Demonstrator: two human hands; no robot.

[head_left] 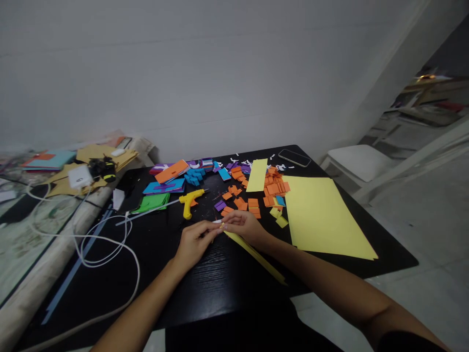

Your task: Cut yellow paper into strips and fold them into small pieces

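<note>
My left hand [194, 242] and my right hand [246, 227] meet near the middle of the black table [205, 288]. Both pinch the near-left end of a long, narrow folded yellow paper strip [256, 255], which slants down to the right beneath my right wrist. A small white piece [217, 221] shows at my fingertips; what it is cannot be made out. Beyond my left hand lies a yellow glue gun [190, 201]. Small folded orange papers [253, 208] are scattered just past my right hand.
Large yellow sheets [326, 215] lie at right, a yellow rectangle [257, 175] and phone [294, 158] farther back. Green [152, 202] and blue folded papers [164, 187] sit back left. A white cable [106, 239] loops across the left side. A white chair [357, 161] stands right.
</note>
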